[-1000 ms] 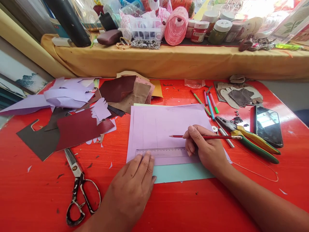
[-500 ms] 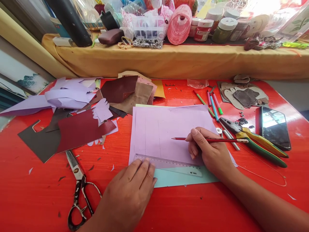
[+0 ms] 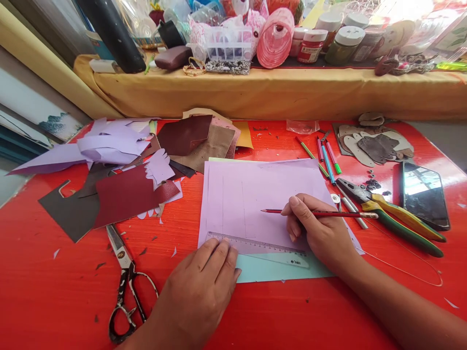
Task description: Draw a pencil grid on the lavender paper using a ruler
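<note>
A sheet of light purple paper (image 3: 270, 194) with thin pencil lines lies before me, over a pale blue-green sheet (image 3: 255, 272). Across its lower edge rests a clear plastic ruler (image 3: 270, 246), slightly tilted. My left hand (image 3: 204, 282) lies palm down with its fingertips on the ruler's left part, covering some of it. A red and black pencil (image 3: 339, 214) is held in my right hand (image 3: 314, 226), nearly level. Its tip points left over the purple paper, and I cannot tell whether it touches. The right hand rests on the paper's right side.
Scissors (image 3: 126, 277) lie left of my left hand, below red leather (image 3: 124, 197) and purple paper scraps (image 3: 113, 148). At right are pliers (image 3: 390, 214), a phone (image 3: 425, 194), several felt-tip pens (image 3: 327, 163) and cut pieces (image 3: 379, 146). Paint jars (image 3: 345, 43) line the back ledge (image 3: 226, 92).
The whole view has shifted slightly, so everything sits a little farther right. Both hands, the pencil and the ruler keep nearly the same places on the paper.
</note>
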`<act>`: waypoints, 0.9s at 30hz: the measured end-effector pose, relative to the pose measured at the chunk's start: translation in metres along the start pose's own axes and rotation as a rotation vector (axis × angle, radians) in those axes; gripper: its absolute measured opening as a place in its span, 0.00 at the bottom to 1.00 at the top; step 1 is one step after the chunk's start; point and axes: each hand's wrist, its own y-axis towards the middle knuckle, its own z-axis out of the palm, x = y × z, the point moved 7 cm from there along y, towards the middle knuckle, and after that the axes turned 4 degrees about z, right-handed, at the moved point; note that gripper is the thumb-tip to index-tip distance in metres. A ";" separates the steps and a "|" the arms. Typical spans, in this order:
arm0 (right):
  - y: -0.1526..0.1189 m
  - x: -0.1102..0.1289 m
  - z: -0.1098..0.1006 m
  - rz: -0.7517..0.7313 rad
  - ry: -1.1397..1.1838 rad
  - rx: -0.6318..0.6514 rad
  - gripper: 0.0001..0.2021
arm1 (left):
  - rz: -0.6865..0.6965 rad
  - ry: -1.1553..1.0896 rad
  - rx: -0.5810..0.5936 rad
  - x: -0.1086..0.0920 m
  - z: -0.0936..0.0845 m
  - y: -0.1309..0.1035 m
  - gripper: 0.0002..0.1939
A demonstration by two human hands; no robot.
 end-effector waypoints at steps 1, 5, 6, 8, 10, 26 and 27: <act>0.000 0.000 0.000 0.003 -0.002 0.001 0.24 | -0.004 -0.002 0.006 0.000 0.000 0.000 0.16; 0.000 -0.003 -0.001 0.023 -0.018 0.005 0.25 | -0.030 -0.005 -0.008 0.002 -0.001 0.000 0.17; 0.000 -0.004 -0.001 0.026 -0.023 0.007 0.25 | -0.036 -0.004 -0.017 0.002 -0.001 0.000 0.17; 0.000 -0.004 0.000 0.026 -0.029 0.014 0.26 | -0.035 0.000 -0.028 0.002 -0.002 0.001 0.16; 0.000 -0.003 0.000 0.022 -0.030 0.019 0.27 | -0.030 0.006 -0.026 0.001 -0.003 0.002 0.17; 0.002 -0.004 0.004 0.001 -0.014 0.050 0.27 | -0.052 -0.003 -0.060 0.003 -0.008 0.007 0.22; 0.002 -0.004 0.004 0.004 -0.014 0.051 0.27 | -0.057 -0.006 -0.053 0.003 -0.008 0.008 0.22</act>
